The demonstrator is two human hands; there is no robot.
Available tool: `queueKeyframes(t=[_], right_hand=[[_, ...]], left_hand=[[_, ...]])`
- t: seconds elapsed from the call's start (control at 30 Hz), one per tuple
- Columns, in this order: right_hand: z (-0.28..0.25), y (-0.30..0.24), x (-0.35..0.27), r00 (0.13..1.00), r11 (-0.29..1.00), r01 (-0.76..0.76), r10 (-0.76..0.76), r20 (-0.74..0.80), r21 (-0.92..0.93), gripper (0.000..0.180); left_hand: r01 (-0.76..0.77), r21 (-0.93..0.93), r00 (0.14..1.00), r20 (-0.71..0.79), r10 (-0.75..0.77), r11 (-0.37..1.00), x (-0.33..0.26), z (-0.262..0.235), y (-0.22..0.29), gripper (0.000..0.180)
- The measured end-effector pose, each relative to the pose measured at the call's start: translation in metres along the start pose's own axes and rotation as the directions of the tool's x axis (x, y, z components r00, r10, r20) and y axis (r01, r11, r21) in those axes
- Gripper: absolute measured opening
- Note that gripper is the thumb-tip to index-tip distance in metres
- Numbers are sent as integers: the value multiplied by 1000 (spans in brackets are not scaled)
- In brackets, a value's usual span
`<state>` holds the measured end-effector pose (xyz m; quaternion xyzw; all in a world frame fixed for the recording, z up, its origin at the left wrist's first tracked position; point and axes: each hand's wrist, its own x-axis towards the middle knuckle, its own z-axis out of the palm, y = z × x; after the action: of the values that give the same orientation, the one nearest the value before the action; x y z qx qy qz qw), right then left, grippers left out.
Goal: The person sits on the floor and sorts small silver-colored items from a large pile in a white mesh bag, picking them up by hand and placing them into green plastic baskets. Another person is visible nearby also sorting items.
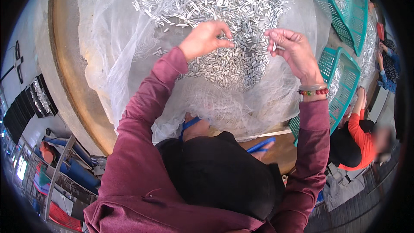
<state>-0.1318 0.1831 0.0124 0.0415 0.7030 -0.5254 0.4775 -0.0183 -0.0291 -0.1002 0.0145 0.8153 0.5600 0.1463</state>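
Note:
A big heap of small grey metal cylinders (224, 13) lies on a white mesh net (116, 47) spread over a round wooden table (71, 73). My left hand (206, 39) rests on the heap with its fingertips pinched on one of the cylinders. My right hand (293, 49) hovers just right of the heap and holds one small cylinder (274, 45) between thumb and fingers. A bead bracelet (313, 91) circles my right wrist. Both sleeves are maroon.
Two teal plastic baskets (345, 77) (349, 4) holding more metal pieces stand at the right. A person in an orange top (362, 136) sits at the lower right and another person's sleeve (388, 67) shows at the far right. Shelving and blue equipment (64, 164) lie lower left.

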Motion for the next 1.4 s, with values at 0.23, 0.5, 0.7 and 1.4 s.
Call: queueKeyframes(t=[0.23,0.5,0.7,1.4], right_hand=[[21,-18,21,980,981,147,-162,117,129,26],[-12,-42,-48,945,781,51,164,284,-622,19],[-4,7,-26,881,532,413,-29,471,-739,26],[-51,73,75,648,-227,617,-398,650,-754,54]], left_hand=[[-203,591,979,112,170,781,10,52,6,13],[-42,217,992,-108,67,975,-10,-33,-3,13],[190,-856,939,17,-342,480,-70,-39,20,13],[467,787,880,-368,-300,404,-108,65,-12,32]])
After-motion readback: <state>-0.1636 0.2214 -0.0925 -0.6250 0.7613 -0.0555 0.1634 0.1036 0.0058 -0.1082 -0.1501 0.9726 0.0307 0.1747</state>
